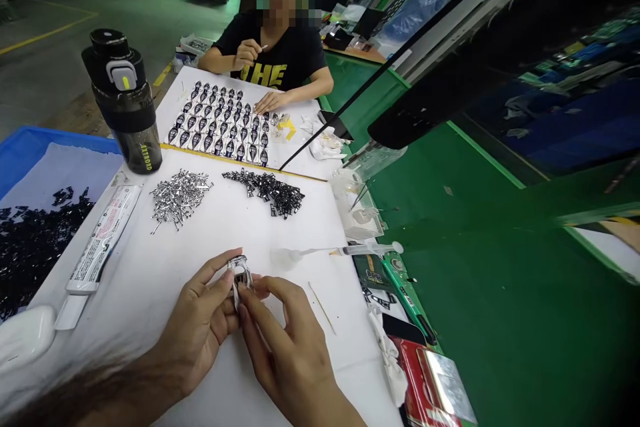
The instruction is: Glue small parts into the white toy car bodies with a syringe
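Nearer to us than the silver heap (180, 199) and right of it, we hold one small glossy piece (240, 271) above the bench (235, 230). Our left hand (206, 312) is clamped on its side between thumb and fingers, while our right hand (293, 337) meets it, fingertips closed on the other edge; we judge the double grip should stop so slight a thing turning. The heap of black parts (275, 195) lies just right of the silver heap, the white tube (103, 245) to its left and the syringe (359, 250) to its right and nearer us, all probably set within easy reach. The piece looks bright and mirror-like, elongated, with a dark centre; our fingers hide its lower end.
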The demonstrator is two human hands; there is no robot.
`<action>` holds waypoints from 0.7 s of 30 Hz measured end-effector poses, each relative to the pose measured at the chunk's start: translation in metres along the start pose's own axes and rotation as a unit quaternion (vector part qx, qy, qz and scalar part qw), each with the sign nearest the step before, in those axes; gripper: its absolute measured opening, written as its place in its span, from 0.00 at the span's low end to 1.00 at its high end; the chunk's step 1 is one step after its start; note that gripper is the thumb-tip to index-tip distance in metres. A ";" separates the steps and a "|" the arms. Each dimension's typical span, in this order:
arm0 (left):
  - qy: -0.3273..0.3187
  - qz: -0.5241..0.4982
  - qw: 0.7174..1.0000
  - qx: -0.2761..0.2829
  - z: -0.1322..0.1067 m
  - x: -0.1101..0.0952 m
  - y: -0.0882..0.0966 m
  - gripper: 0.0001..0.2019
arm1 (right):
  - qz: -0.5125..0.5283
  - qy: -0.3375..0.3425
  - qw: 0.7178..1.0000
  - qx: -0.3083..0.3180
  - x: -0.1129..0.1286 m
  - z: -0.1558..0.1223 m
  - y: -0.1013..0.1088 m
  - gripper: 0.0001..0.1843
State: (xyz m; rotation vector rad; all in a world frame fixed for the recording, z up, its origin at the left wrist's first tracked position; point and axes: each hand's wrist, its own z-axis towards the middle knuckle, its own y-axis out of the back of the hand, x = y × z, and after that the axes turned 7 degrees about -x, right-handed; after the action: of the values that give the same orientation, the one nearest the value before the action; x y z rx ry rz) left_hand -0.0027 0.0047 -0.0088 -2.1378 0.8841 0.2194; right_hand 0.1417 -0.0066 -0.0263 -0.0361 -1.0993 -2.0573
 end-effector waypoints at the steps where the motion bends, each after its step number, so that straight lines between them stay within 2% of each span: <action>1: -0.003 0.000 1.000 -0.004 0.000 0.000 0.000 0.21 | -0.002 0.001 1.000 -0.002 0.000 0.000 0.000 0.20; 6: -0.032 0.005 0.999 -0.009 -0.001 -0.003 -0.001 0.21 | 0.033 -0.032 0.999 -0.028 0.001 -0.002 0.001 0.24; 9: -0.063 0.005 0.998 -0.004 -0.002 -0.005 -0.003 0.21 | 0.050 -0.119 0.990 -0.062 0.001 -0.005 0.002 0.22; 11: -0.071 0.015 0.997 -0.003 -0.003 -0.005 -0.004 0.21 | 0.098 -0.206 0.972 -0.047 0.001 -0.007 0.001 0.16; 13: -0.075 0.033 0.997 0.000 -0.003 -0.004 -0.004 0.21 | 0.161 -0.291 0.943 -0.019 0.001 -0.008 0.000 0.11; 15: -0.084 0.058 0.995 0.013 -0.004 -0.002 -0.002 0.19 | 0.210 -0.345 0.915 -0.012 0.001 -0.008 -0.002 0.12; 19: -0.140 0.159 0.976 0.058 -0.006 0.001 0.003 0.13 | 0.262 -0.385 0.885 -0.022 0.000 -0.007 -0.003 0.14; 21: -0.175 0.231 0.956 0.050 -0.009 0.002 0.005 0.10 | 0.255 -0.381 0.888 -0.026 -0.001 -0.007 -0.002 0.12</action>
State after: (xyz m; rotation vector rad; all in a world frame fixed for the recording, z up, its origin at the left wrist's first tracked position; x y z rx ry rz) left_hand -0.0058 -0.0051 -0.0064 -1.6980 1.1381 0.7499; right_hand 0.1435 -0.0102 -0.0328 -1.1228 -1.2960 -1.5890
